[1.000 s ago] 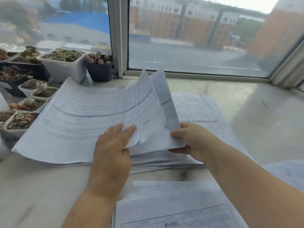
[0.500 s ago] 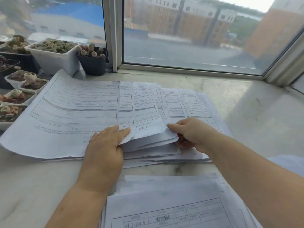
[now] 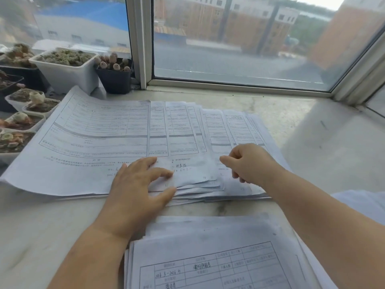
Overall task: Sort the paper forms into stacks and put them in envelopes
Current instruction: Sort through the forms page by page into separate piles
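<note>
A: Head view. Fanned forms [image 3: 116, 140] lie flat on the pale marble tabletop [image 3: 312, 130], printed side up, sheets stepped off to the right so their right edges show one past another. Big top sheet sits at the left; narrower strips of lower sheets show in the middle and right.

B: Hands?

A: Left hand [image 3: 139, 184] lies palm-down on the near edge of the fan, fingers spread, thumb out toward the right, fingertips pressing the lower corners of the middle sheets. Grip is released: flat on the paper, nothing pinched. Right hand [image 3: 248, 161] is over the right part of the fan, fingers loosely curled, index finger pointing left toward the middle sheets. Whether that grip has a sheet edge nipped under the curled fingers, cannot tell.

B: Any other paper?

A: Second stack [image 3: 208, 257] nearer the person, at the bottom edge of the view, apart from the fan with a strip of bare marble between. Its top form has a ruled table with handwriting; the characters are too blurred to read. A white sheet edge [image 3: 362, 205] shows at the far right behind the right forearm.

B: Surroundings?

A: A white planter [image 3: 66, 74] and a dark pot [image 3: 114, 78] of small succulents stand beyond the far left corner of the fan, against the window frame [image 3: 139, 42]. More small pots [image 3: 25, 113] run down the left side, the large sheet's left edge just beside them.
</note>
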`<state>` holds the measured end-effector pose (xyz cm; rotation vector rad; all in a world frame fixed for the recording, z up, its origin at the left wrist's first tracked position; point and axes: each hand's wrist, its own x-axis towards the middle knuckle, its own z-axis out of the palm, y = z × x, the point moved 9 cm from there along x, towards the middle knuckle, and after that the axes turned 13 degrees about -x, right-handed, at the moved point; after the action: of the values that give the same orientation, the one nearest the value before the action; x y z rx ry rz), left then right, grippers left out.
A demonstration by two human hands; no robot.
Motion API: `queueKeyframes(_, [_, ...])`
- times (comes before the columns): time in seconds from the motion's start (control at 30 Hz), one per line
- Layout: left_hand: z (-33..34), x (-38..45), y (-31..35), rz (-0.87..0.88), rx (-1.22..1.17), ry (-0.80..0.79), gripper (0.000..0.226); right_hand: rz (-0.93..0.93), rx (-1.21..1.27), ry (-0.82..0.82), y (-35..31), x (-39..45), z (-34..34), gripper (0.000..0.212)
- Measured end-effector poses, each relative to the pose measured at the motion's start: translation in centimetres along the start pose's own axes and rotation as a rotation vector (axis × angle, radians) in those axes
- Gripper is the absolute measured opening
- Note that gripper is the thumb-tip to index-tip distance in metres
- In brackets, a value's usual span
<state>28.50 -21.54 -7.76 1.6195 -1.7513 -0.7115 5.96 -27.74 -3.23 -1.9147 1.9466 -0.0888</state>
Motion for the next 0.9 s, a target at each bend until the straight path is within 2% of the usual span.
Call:
queueKeyframes(0.13, [-0.1,0.1,-0.2,-0.002,-0.022,0.036,0.036,0.002,0.169,0.131,3.5,-6.9,-3.1,0.021])
queueKeyframes(0.23, [-0.2,0.1,0.2,0.005,0.005,0.087,0.020,0.005,0.295,0.077,6.3,-14.3,-3.3,0.021])
queueKeyframes(0.33, [-0.4,0.9,1.4,-0.080,0.034,0.016,0.025,0.044,0.330,-0.076,9.0,-20.7,-1.5,0.017])
queueKeyframes(0.4, [-0.6,1.5,2.9,-0.149,0.197,-0.119,0.029,0.069,0.326,-0.149,10.3,-23.8,-0.1,0.014])
queueKeyframes(0.5, [-0.5,0.6,7.8,-0.021,0.388,-0.176,0.040,0.101,0.286,-0.167,12.2,-27.2,1.7,0.011])
queueKeyframes(0.57, [0.4,-2.8,12.4,0.116,0.326,-0.132,0.040,0.124,0.261,-0.127,13.5,-28.8,2.5,0.008])
queueKeyframes(0.63, [2.2,-8.1,16.5,0.207,0.207,-0.158,0.036,0.147,0.266,-0.097,14.5,-29.9,3.1,0.005])
queueKeyframes(0.77, [7.3,-20.4,19.3,0.173,0.032,-0.309,0.028,0.181,0.373,-0.143,15.4,-31.8,4.6,0.006])
queueKeyframes(0.9, [10.8,-29.0,19.9,0.196,-0.061,-0.381,0.044,0.139,0.333,-0.150,15.9,-33.4,5.3,0.011])
